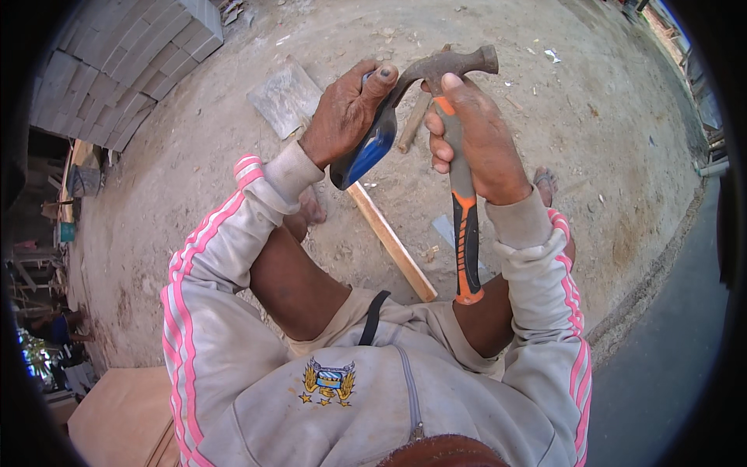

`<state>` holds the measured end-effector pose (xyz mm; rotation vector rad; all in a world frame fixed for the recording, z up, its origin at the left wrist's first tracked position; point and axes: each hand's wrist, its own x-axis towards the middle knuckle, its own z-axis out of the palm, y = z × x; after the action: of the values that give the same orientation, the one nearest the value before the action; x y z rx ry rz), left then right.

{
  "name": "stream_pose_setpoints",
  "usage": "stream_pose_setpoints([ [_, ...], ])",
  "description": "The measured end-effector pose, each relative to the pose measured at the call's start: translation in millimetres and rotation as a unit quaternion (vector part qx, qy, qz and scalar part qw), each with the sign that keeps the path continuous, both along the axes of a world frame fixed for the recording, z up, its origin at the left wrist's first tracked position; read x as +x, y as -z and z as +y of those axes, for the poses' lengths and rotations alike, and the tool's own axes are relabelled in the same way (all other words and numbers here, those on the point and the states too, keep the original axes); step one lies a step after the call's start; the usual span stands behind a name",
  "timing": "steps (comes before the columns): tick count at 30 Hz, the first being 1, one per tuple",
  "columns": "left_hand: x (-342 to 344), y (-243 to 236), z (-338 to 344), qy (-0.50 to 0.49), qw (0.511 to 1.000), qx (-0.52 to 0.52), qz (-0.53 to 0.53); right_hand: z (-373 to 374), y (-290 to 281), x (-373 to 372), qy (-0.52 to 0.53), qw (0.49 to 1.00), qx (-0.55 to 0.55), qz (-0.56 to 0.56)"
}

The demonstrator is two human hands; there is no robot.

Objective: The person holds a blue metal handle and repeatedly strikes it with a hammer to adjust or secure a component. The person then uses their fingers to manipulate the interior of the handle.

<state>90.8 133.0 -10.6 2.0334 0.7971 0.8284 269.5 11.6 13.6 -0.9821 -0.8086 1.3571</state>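
Hammer (462,175) up in R hand (490,140), fingers closed round upper handle; claw just by L hand (341,117), fingers gripping blue-black tool (372,154), type unclear. Prob. mid-job: neither tool down, no finished result visible. Wood strip (393,243) on ground (194,156), unheld.

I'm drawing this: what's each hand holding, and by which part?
The right hand holds the hammer by its handle, near the head; the left hand holds a blue-and-black object by its upper part.

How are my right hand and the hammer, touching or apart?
Touching. The head camera view shows your right hand closed around the hammer near its top.
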Motion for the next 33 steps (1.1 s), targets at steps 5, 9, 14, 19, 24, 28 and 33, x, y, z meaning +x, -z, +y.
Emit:
stream_pose_setpoints([
  [5, -2, 0, 2, -0.003, 0.999, -0.028, -0.015, -2, 0, -11, -0.029, 0.999, -0.019, -0.032],
  [9, 7, 2, -10, -0.029, 0.993, -0.111, -0.013, -1, 7, -11, -0.034, 0.998, -0.007, -0.049],
  [14, 4, 2, -8, -0.077, 0.989, -0.123, -0.015, 1, 21, -19, -0.010, 0.984, 0.039, -0.174],
  [19, -2, -10, 5, -0.056, 0.991, 0.119, -0.015, -4, 11, -28, -0.012, 0.994, 0.026, -0.104],
  [24, -11, -37, 7, -0.009, 0.960, 0.267, -0.088, -3, 1, -25, -0.109, 0.990, 0.004, 0.086],
  [28, -13, -46, -2, 0.045, 0.963, 0.246, -0.101, -8, 2, -28, -0.130, 0.985, -0.063, 0.099],
  [33, -9, -43, -10, 0.110, 0.972, 0.200, -0.057, -9, 32, -27, -0.102, 0.990, -0.044, -0.088],
])
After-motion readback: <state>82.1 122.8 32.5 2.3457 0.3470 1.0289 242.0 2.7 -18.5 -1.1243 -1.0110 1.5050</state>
